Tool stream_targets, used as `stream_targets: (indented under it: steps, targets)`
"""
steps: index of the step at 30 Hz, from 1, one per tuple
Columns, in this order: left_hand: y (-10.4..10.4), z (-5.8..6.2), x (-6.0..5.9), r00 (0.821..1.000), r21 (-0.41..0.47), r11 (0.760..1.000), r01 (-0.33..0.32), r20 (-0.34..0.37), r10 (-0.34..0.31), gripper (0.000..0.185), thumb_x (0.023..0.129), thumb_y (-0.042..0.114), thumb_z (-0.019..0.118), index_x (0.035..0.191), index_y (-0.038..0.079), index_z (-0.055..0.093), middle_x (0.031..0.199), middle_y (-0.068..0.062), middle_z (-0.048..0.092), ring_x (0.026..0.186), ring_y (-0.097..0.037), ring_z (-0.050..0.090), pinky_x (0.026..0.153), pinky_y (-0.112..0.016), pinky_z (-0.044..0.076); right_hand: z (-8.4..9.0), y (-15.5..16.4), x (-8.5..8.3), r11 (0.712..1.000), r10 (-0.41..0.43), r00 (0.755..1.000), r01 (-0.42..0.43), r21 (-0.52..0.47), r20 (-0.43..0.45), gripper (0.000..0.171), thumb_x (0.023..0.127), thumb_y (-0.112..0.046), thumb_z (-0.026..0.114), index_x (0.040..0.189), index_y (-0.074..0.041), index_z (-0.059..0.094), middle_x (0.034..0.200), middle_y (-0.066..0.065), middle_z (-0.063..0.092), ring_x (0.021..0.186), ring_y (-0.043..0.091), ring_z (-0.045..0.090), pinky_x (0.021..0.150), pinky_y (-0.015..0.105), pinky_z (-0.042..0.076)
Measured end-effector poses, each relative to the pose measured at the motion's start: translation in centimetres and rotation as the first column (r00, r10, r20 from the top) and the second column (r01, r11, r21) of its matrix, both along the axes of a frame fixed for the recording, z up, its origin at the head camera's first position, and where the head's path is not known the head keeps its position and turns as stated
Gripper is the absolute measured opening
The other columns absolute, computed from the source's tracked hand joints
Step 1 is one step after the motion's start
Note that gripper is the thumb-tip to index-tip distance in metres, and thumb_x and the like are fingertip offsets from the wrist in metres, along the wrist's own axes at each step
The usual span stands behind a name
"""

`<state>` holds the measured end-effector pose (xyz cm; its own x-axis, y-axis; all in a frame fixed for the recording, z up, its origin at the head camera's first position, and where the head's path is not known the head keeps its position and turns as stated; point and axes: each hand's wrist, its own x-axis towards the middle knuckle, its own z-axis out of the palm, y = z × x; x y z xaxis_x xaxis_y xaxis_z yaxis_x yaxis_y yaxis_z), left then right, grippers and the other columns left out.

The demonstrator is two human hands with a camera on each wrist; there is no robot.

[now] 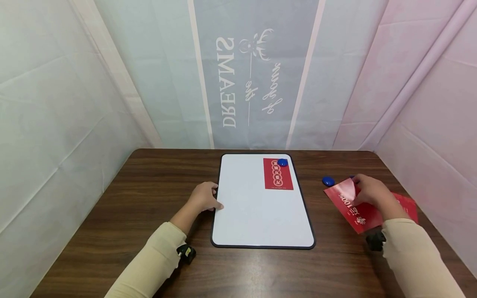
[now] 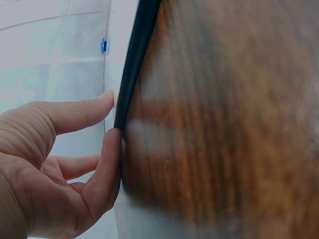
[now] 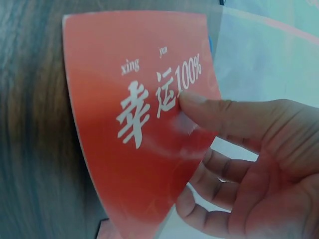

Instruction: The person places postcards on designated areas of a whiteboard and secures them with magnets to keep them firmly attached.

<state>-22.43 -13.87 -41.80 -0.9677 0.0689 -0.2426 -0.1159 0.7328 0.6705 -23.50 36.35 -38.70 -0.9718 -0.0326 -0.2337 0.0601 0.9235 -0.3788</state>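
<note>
A white magnetic board (image 1: 257, 215) with a black rim lies flat on the brown table. A red card (image 1: 277, 174) sits at its far right corner under a blue magnet (image 1: 282, 162). My left hand (image 1: 204, 198) rests at the board's left rim (image 2: 130, 74), thumb and a fingertip touching the edge. My right hand (image 1: 372, 194) pinches a red card with white characters (image 3: 134, 129), lifted and bent, thumb on its face. More red cards (image 1: 406, 205) lie under it. A second blue magnet (image 1: 328, 181) lies on the table just left of that hand.
The brown wooden table (image 1: 149, 194) is enclosed by pale cloth walls on the left, back and right. A printed banner (image 1: 246, 78) hangs behind. Small black wrist cameras (image 1: 185, 252) sit by each sleeve.
</note>
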Motion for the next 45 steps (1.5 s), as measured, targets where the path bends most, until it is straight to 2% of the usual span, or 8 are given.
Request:
stream_targets:
  steps: [5,9,15,22,27,32,40,45]
  targets:
    - [-0.1,0.0,0.0,1.000,0.005,1.000,-0.002,0.001,0.002,0.078,0.067,0.005,0.089,0.135,-0.002,0.052,0.113,-0.013,0.059,0.068,-0.017,0.065,0.060,-0.029,0.058,0.6,0.2,0.4,1.000,0.006,0.998,-0.007,-0.007,-0.059,0.067,0.064,-0.003,0.082,0.120,0.014,0.049,0.107,0.038,0.054,0.089,0.048,0.053,0.073,0.059,0.051]
    - [-0.1,-0.1,0.0,1.000,0.008,1.000,-0.003,0.004,0.003,0.077,0.068,0.004,0.089,0.135,-0.002,0.052,0.113,-0.013,0.059,0.068,-0.017,0.065,0.060,-0.028,0.057,1.2,0.4,0.7,0.999,0.025,0.997,-0.028,-0.046,-0.070,0.062,0.066,0.000,0.078,0.120,0.013,0.050,0.107,0.039,0.055,0.090,0.047,0.054,0.070,0.052,0.055]
    - [0.0,0.1,0.0,1.000,0.012,1.000,-0.003,0.008,0.003,0.077,0.068,0.005,0.089,0.136,-0.001,0.052,0.114,-0.013,0.059,0.068,-0.016,0.065,0.060,-0.028,0.057,1.8,0.8,0.9,0.992,0.017,0.997,-0.026,-0.121,-0.071,0.056,0.075,0.001,0.075,0.124,0.015,0.051,0.103,0.035,0.060,0.087,0.042,0.061,0.068,0.047,0.058]
    - [0.0,0.0,0.0,1.000,-0.001,1.000,0.002,0.005,-0.002,0.078,0.068,0.006,0.089,0.136,-0.001,0.052,0.113,-0.013,0.060,0.066,-0.016,0.065,0.060,-0.028,0.057,2.3,1.3,0.8,0.978,0.009,0.997,-0.026,-0.206,-0.082,0.046,0.080,0.007,0.065,0.124,0.016,0.054,0.090,0.020,0.065,0.075,0.026,0.056,0.056,0.034,0.053]
    - [0.0,-0.1,-0.1,1.000,-0.009,1.000,0.003,0.008,-0.003,0.078,0.069,0.007,0.089,0.136,0.000,0.052,0.114,-0.013,0.060,0.067,-0.016,0.064,0.060,-0.028,0.057,2.9,1.2,0.9,0.955,-0.012,0.997,-0.013,-0.297,-0.079,0.050,0.085,0.007,0.062,0.132,0.016,0.046,0.091,0.016,0.063,0.067,0.019,0.054,0.053,0.033,0.052]
    - [0.0,-0.1,-0.1,1.000,-0.003,1.000,-0.004,0.013,0.004,0.078,0.068,0.006,0.089,0.136,0.000,0.052,0.115,-0.013,0.060,0.067,-0.016,0.064,0.060,-0.028,0.057,3.5,0.8,1.2,0.921,-0.034,0.999,0.016,-0.390,-0.040,0.054,0.091,0.001,0.062,0.138,0.015,0.040,0.103,0.021,0.063,0.071,0.019,0.057,0.060,0.037,0.056]
    - [0.1,0.0,-0.1,1.000,0.001,1.000,-0.008,0.015,0.008,0.078,0.068,0.006,0.089,0.136,0.000,0.052,0.115,-0.013,0.060,0.065,-0.016,0.065,0.059,-0.028,0.057,3.2,-0.3,1.5,0.852,-0.090,0.996,0.064,-0.520,-0.023,0.062,0.090,-0.007,0.069,0.141,0.011,0.039,0.100,0.008,0.065,0.075,0.016,0.066,0.070,0.039,0.060]
    - [0.1,0.0,-0.1,1.000,0.000,1.000,-0.010,0.009,0.010,0.077,0.068,0.006,0.089,0.135,0.000,0.053,0.115,-0.013,0.060,0.064,-0.016,0.065,0.059,-0.027,0.057,3.0,-1.4,1.4,0.826,-0.108,0.994,0.086,-0.558,-0.007,0.065,0.090,-0.011,0.071,0.143,0.008,0.039,0.105,0.009,0.067,0.080,0.013,0.067,0.074,0.040,0.059]
